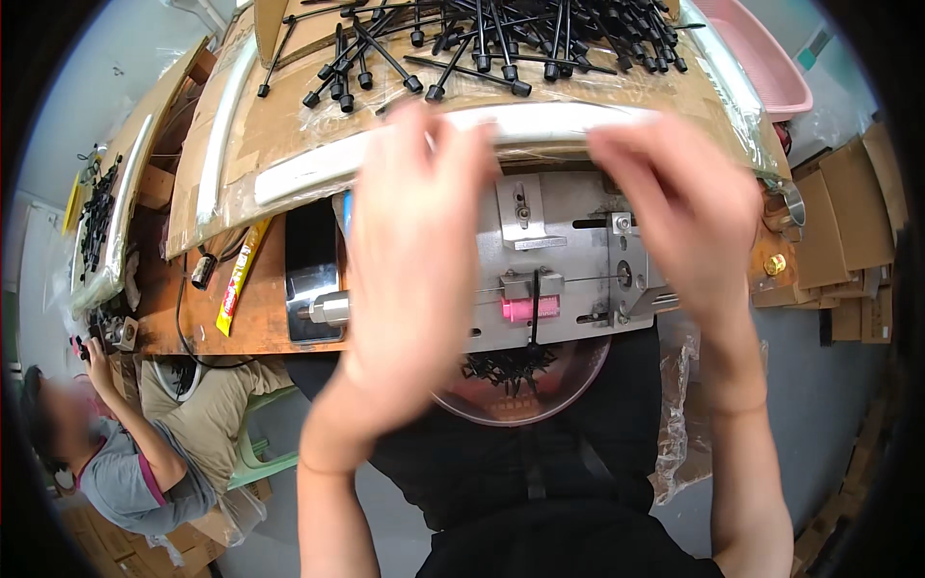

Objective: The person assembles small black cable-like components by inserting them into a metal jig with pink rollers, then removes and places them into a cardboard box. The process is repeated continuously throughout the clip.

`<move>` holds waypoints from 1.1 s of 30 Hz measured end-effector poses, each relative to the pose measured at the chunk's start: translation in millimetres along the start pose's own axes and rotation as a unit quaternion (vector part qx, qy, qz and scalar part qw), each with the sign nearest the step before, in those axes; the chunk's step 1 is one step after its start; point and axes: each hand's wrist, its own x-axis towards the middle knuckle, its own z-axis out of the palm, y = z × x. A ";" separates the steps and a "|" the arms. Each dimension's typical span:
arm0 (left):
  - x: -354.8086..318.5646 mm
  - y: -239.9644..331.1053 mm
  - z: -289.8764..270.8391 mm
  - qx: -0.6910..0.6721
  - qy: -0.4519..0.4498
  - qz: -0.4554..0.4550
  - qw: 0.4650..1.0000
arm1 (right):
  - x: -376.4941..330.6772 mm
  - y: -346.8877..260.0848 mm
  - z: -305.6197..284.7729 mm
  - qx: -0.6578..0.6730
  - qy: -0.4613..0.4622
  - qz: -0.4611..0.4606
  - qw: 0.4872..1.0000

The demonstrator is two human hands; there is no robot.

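Note:
My left hand (pixel 414 260) hovers flat and blurred over the left part of a metal jig plate (pixel 568 241), fingers spread, nothing in it. To its right, my right hand (pixel 684 212) is over the jig's right end, fingertips near the white front rim of a cardboard tray (pixel 289 144); I see nothing in it. A pink block (pixel 530 308) sits on the jig with a thin black stick (pixel 533 332) standing through it. Under the jig a clear round bowl (pixel 568 390) holds several black pieces. A pile of black sticks (pixel 501 39) lies on the tray.
A pink basket (pixel 761 58) sits at the back right. Flat cardboard boxes (pixel 848 222) are stacked on the right. A yellow packet (pixel 241 275) and a black cable lie on the brown bench. Another person (pixel 116 453) sits at the lower left.

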 end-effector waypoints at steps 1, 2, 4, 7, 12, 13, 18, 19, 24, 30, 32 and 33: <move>22.3 -13.5 1.5 0.037 0.045 0.003 0.998 | 24.6 15.8 15.9 0.018 0.020 -0.037 0.999; 39.7 -31.8 9.5 0.046 0.020 0.020 0.999 | 43.9 23.1 25.7 -0.015 -0.022 0.002 1.000; 56.3 -56.2 -0.8 0.026 -0.066 0.019 0.997 | 87.2 23.8 44.0 -0.057 -0.186 0.103 0.975; 64.3 -51.7 -28.0 -0.039 -0.187 -0.024 0.981 | 96.3 44.1 65.2 -0.014 -0.181 0.004 0.983; 54.9 -69.7 -55.0 -0.104 -0.236 -0.050 0.965 | 119.2 32.8 55.1 -0.020 -0.296 0.032 0.954; 55.5 -73.1 -61.4 -0.115 -0.243 -0.067 0.961 | 120.7 32.6 54.9 -0.015 -0.312 0.028 0.950; 41.7 -65.7 -68.3 -0.245 -0.168 -0.129 0.946 | 137.4 52.5 21.6 0.188 -0.272 0.191 0.924; 38.1 -64.7 -62.7 -0.211 -0.128 -0.117 0.962 | 134.6 63.7 24.4 0.307 -0.219 0.219 0.900; 37.8 -65.0 -49.3 0.114 0.118 0.064 0.984 | 114.5 45.6 3.6 0.305 -0.137 0.210 0.919; -44.2 16.8 -24.4 0.087 0.036 0.024 0.995 | 55.4 20.7 -13.3 0.249 0.015 0.220 0.943; -90.2 47.7 -18.7 0.085 -0.059 -0.010 0.995 | 40.1 1.6 -19.0 0.281 0.068 0.223 0.931; -105.8 58.1 -11.7 0.053 -0.093 -0.031 0.994 | 29.8 -0.1 -24.7 0.330 0.082 0.221 0.914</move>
